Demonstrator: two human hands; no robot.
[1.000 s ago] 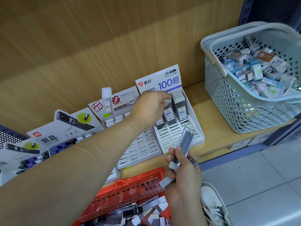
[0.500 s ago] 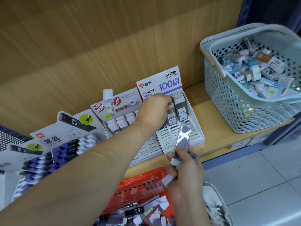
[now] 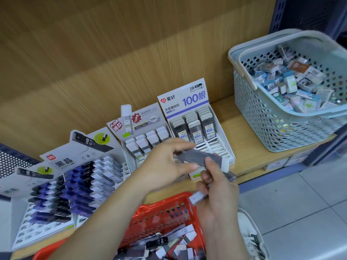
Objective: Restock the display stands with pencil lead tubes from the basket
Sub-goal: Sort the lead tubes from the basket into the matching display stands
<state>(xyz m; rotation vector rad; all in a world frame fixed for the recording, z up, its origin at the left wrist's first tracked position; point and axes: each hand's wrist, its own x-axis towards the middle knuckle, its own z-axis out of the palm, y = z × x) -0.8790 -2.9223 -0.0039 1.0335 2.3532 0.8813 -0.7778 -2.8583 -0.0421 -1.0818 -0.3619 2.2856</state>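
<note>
Two hands meet over a grey lead tube with a white cap, held level just in front of the right-hand display stand, whose header card reads "100". The left hand pinches the tube's uncapped end between thumb and curled fingers. The right hand has its thumb laid over the capped end and its other fingers curled around more tubes that stick out on both sides of the fist. The stand's back rows hold upright tubes, with bare white slots in front of them. To its left stands a second stand with white-capped tubes, then two stands of dark and blue tubes. All of them sit on a wooden shelf. Below the hands a red basket holds loose tubes. At the shelf's right end a pale perforated basket is heaped with small boxes. A white shoe shows on the tiled floor.
</note>
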